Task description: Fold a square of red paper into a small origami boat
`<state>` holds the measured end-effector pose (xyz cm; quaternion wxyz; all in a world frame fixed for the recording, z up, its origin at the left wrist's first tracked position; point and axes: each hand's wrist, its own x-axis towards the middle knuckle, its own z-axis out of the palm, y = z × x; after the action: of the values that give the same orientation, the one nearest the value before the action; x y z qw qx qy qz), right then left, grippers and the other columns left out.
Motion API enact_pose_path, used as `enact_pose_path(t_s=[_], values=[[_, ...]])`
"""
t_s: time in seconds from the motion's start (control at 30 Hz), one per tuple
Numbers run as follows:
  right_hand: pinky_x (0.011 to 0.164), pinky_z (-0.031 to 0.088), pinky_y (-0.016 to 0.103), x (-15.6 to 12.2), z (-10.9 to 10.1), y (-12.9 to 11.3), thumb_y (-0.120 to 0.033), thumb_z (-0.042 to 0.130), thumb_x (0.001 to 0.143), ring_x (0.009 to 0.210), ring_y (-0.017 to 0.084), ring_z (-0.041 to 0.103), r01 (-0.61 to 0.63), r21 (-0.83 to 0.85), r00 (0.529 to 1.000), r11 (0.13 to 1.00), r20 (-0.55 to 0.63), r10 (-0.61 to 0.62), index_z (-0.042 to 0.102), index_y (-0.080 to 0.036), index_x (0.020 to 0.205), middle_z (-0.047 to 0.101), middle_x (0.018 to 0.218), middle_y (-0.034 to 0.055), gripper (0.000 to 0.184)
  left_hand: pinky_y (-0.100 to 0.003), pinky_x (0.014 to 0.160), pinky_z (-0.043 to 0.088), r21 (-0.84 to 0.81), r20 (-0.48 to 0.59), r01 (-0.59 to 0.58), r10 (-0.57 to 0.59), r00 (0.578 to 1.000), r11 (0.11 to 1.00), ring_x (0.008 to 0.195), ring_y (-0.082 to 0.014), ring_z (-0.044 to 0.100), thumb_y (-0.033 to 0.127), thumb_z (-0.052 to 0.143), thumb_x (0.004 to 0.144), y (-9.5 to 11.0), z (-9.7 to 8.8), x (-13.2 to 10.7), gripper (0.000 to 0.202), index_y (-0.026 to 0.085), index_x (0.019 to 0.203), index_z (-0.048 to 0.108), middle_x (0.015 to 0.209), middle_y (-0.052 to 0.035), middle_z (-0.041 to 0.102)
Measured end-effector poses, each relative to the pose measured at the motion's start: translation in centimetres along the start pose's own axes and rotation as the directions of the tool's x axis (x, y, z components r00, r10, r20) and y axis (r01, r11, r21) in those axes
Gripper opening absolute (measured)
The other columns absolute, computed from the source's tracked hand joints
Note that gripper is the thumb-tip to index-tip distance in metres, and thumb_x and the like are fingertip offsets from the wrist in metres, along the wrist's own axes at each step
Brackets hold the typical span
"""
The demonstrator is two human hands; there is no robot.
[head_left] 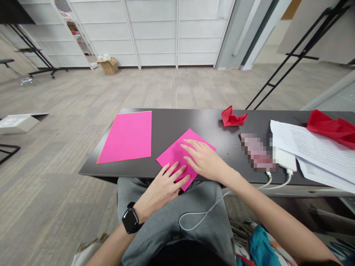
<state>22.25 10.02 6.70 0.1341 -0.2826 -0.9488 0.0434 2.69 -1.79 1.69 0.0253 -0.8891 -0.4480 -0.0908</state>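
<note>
A sheet of bright pink paper (180, 149) lies turned cornerwise at the table's near edge, one corner jutting out over my lap. My left hand (168, 183) rests on its lower left side with the fingers spread. Across the upper right part lies my right hand (203, 159), fingers stretched out and apart over the paper. Both hands cover much of the sheet, so any creases under them are hidden. To the left, a larger stack of pink paper (127, 136) sits flat, with an orange edge showing along its left side.
A folded red paper boat (233, 117) stands at the back right. Nearer are a blurred phone (256, 151) and a white power bank (285, 159) with a cable looping over my lap. Printed sheets (313, 144) carry another red folded paper (332, 127). The dark table (169, 120) ends at my knees.
</note>
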Motion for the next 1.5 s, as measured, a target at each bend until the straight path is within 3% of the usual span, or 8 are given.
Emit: enact_pose_path(t_s=[0.13,0.27,0.57,0.67,0.73,0.87,1.1,1.5], values=[[0.120,0.029,0.054,3.4,3.8,-0.6,-0.034,0.039,0.104,0.149,0.032,0.030,0.066,0.007,0.988,0.998,0.142,-0.066,0.043,-0.011,0.150,0.036,0.160,0.0182,0.052,-0.050,0.119,0.030,-0.012,0.014,0.042,-0.042,0.999,0.999,0.142,-0.0314,0.042,0.027,0.062,0.093,0.1,0.2,0.0,0.058,0.028,0.148,0.043,0.148,-0.0062,0.052],[0.121,0.024,0.055,3.3,5.5,-0.3,-0.038,0.034,0.105,0.151,0.031,0.025,0.046,0.039,0.986,0.998,0.159,-0.052,0.039,-0.014,0.153,0.031,0.162,0.0169,0.054,-0.050,0.119,0.030,-0.017,0.005,0.043,-0.043,0.999,0.999,0.141,-0.0325,0.042,0.031,0.065,0.091,0.2,0.2,-0.1,0.058,0.027,0.145,0.046,0.147,-0.0075,0.052],[0.121,0.023,0.055,3.0,5.9,0.1,-0.043,0.035,0.104,0.152,0.029,0.024,0.049,0.068,0.991,0.996,0.117,-0.057,0.039,-0.016,0.153,0.031,0.162,0.0159,0.057,-0.051,0.120,0.028,-0.002,0.021,0.018,-0.018,1.000,1.000,0.142,-0.0341,0.041,0.035,0.063,0.089,0.2,0.1,-0.4,0.060,0.021,0.145,0.045,0.147,-0.0099,0.052],[0.121,0.022,0.055,3.0,6.1,0.3,-0.051,0.035,0.103,0.151,0.031,0.024,0.045,0.073,0.991,0.996,0.119,-0.054,0.038,-0.015,0.153,0.031,0.162,0.0167,0.062,-0.051,0.122,0.026,-0.068,-0.051,0.019,-0.023,0.998,0.998,0.138,-0.0317,0.046,0.037,0.060,0.088,0.1,-0.6,-0.9,0.059,0.016,0.142,0.049,0.143,-0.0120,0.056],[0.122,0.022,0.056,3.0,6.1,0.3,-0.053,0.035,0.103,0.151,0.031,0.024,0.045,0.080,0.991,0.996,0.119,-0.054,0.038,-0.015,0.154,0.031,0.162,0.0168,0.064,-0.051,0.121,0.029,-0.110,-0.167,0.124,-0.142,0.976,0.986,0.133,-0.0304,0.052,0.032,0.055,0.089,-0.1,-0.8,-1.3,0.053,0.012,0.138,0.052,0.138,-0.0151,0.059],[0.122,0.022,0.055,3.0,5.9,0.1,-0.050,0.032,0.104,0.152,0.030,0.024,0.036,0.087,0.992,0.996,0.120,-0.047,0.038,-0.016,0.154,0.031,0.162,0.0161,0.061,-0.053,0.114,0.040,-0.064,-0.289,0.454,-0.452,0.844,0.889,0.134,-0.0319,0.052,0.022,0.045,0.095,-0.5,-0.1,-1.4,0.051,0.005,0.143,0.044,0.142,-0.0223,0.055],[0.122,0.026,0.050,3.4,4.9,0.6,-0.044,0.030,0.104,0.151,0.026,0.028,0.011,0.128,0.986,0.992,0.162,-0.032,0.038,-0.012,0.153,0.033,0.161,0.0141,0.059,-0.048,0.114,0.043,0.044,-0.225,0.494,-0.473,0.852,0.868,0.140,-0.0317,0.047,0.025,0.044,0.098,-0.4,1.6,-1.5,0.053,0.002,0.146,0.041,0.151,-0.0237,0.047],[0.121,0.023,0.055,3.7,4.6,7.2,-0.040,0.024,0.104,0.150,0.025,0.030,-0.124,0.030,0.981,0.992,0.152,0.119,0.033,-0.020,0.156,0.032,0.162,0.0077,0.057,-0.049,0.112,0.044,0.070,-0.250,0.483,-0.453,0.856,0.873,0.139,-0.0326,0.048,0.023,0.043,0.098,-0.3,1.5,-1.5,0.053,0.003,0.148,0.040,0.149,-0.0240,0.049]])
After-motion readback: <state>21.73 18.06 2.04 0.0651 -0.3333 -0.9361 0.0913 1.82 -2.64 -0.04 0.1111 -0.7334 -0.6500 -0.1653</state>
